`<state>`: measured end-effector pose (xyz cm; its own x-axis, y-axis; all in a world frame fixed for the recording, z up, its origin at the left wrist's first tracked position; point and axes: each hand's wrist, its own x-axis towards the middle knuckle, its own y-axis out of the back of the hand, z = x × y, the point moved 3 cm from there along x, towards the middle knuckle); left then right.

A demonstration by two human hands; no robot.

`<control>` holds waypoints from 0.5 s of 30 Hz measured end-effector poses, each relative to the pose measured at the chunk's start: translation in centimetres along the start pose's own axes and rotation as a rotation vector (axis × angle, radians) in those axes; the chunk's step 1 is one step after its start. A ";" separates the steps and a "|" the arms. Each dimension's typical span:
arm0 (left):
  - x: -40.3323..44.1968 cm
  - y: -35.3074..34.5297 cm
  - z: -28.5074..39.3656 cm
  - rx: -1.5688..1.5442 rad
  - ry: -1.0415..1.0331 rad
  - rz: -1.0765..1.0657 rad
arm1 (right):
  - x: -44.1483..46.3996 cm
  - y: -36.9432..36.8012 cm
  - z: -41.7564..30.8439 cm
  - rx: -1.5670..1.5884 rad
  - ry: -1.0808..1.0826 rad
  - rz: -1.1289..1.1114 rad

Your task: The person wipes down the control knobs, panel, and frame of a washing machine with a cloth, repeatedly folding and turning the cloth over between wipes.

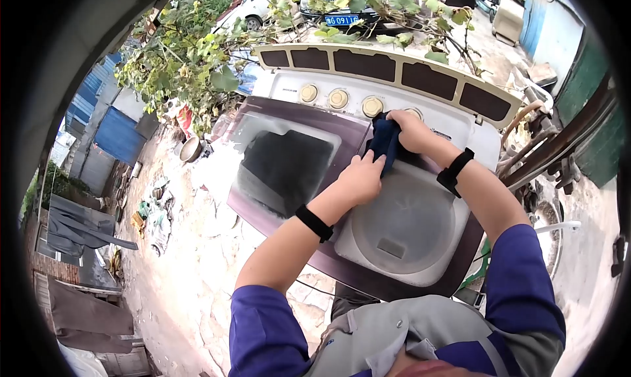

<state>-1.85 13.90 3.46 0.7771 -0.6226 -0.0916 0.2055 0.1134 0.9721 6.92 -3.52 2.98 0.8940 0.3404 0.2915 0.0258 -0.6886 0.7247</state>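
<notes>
A dark blue cloth [384, 140] is bunched near the control panel of a twin-tub washing machine [282, 229]. My left hand [360, 178] touches the lower end of the cloth, its fingers bent round the edge. Higher up and to the right, my right hand [413, 131] grips the top of the cloth beside the knobs, its fingertips partly hidden. Below both hands lies a round translucent lid [404, 222] on the right side of the machine. The left side carries a dark window [286, 170]. Three cream knobs [338, 99] show clearly; a fourth is partly covered by my right hand.
Leafy vines [197, 62] hang behind and left of the machine. Pipes and a dark post [565, 137] stand at the right. A white tap [559, 226] is near my right elbow. Grey cloth [79, 226] hangs at far left; parked cars [269, 6] are beyond.
</notes>
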 end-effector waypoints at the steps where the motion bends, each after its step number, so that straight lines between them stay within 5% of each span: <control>1: 0.5 0.1 0.2 0.017 0.008 -0.014 | 0.1 0.7 -0.5 -0.046 0.043 -0.034; 6: 5.5 0.6 -0.3 0.025 0.064 0.073 | 3.3 2.8 -1.8 -0.607 0.526 0.087; 7: 6.2 0.1 -0.1 0.060 0.078 0.079 | 3.9 2.2 -0.8 -0.669 0.157 -0.191; 8: 7.0 -0.1 -0.2 0.101 0.088 0.087 | 3.9 1.5 1.4 -0.616 0.182 -0.217; 12: 5.3 -1.0 1.0 0.143 0.045 0.056 | 3.8 3.4 -2.5 -0.362 -0.272 -0.477; 15: 3.4 -0.9 1.6 0.168 0.022 0.073 | 3.4 0.9 -0.2 -0.440 -0.067 -0.174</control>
<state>-0.33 10.39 2.66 0.7997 -0.5999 -0.0224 0.0471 0.0255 0.9986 9.91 -2.88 4.77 0.9205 0.3743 0.1119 -0.0011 -0.2840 0.9588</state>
